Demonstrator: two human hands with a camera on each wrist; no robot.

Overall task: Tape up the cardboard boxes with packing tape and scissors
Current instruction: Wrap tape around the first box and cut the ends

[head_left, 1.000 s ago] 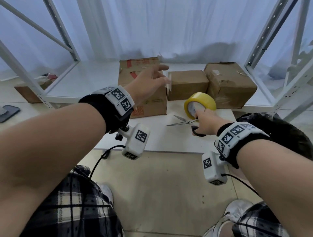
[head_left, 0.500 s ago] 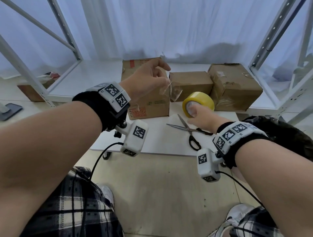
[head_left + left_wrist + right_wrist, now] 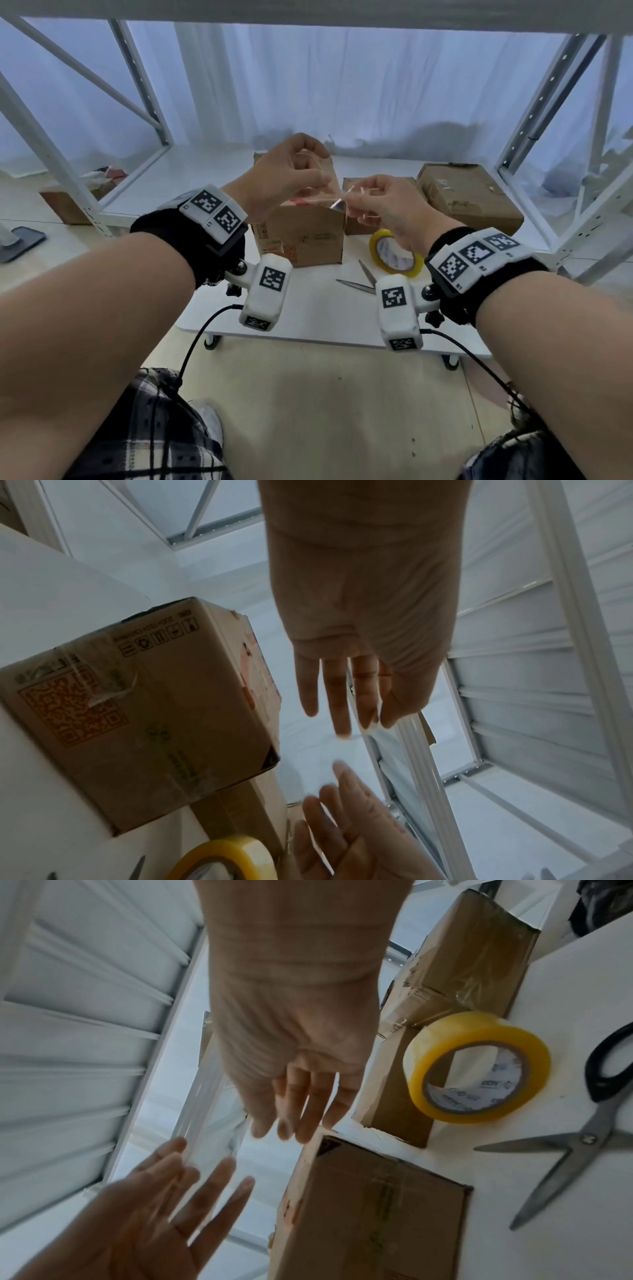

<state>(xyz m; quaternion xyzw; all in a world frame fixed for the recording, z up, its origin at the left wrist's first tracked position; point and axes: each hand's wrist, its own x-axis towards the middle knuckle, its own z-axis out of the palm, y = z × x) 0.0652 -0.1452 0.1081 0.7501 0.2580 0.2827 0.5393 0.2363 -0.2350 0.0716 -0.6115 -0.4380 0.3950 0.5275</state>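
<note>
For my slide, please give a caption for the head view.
Both hands, left hand and right hand, hold a clear tape strip above a cardboard box.

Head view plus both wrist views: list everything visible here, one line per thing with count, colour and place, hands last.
cardboard boxes: four, brown; three on the white shelf board, one on the floor far left.
tape roll: one, yellow; upright on the board near the right wrist.
scissors: one, black handles, blades open; on the board.
tape strip: one, clear; held between both hands above the front box.
shelf frame: white metal.
dark flat object: one, floor, far left.
left hand: pinches the strip.
right hand: pinches the strip.
</note>
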